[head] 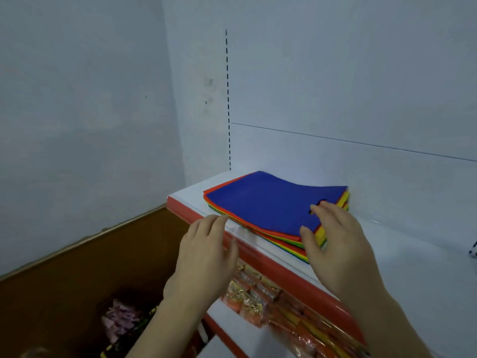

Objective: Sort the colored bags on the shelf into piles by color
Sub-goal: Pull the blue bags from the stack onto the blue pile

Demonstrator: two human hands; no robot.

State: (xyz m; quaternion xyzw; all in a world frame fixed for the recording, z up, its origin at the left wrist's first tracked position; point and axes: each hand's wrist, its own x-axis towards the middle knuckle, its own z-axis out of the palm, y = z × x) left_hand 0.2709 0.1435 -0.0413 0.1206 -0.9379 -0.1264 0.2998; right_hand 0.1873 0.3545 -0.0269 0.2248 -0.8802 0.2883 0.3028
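Observation:
One mixed stack of flat bags (281,236) lies on the white shelf (402,254), with red, yellow and green edges showing at its front. A blue bag (268,202) is on top, its cut-out handle near my right fingertips. My right hand (335,244) hovers at the stack's front right corner, fingers spread and relaxed, thumb next to the bag edges. My left hand (206,254) is at the shelf's front edge, left of the stack, with fingers straight and holding nothing.
The shelf has a red front strip (258,251) and a clear lip. Below it another shelf holds packets in orange and gold wrappers (258,290). A brown box (77,280) with pink items stands lower left. White shelf surface extends right of the stack.

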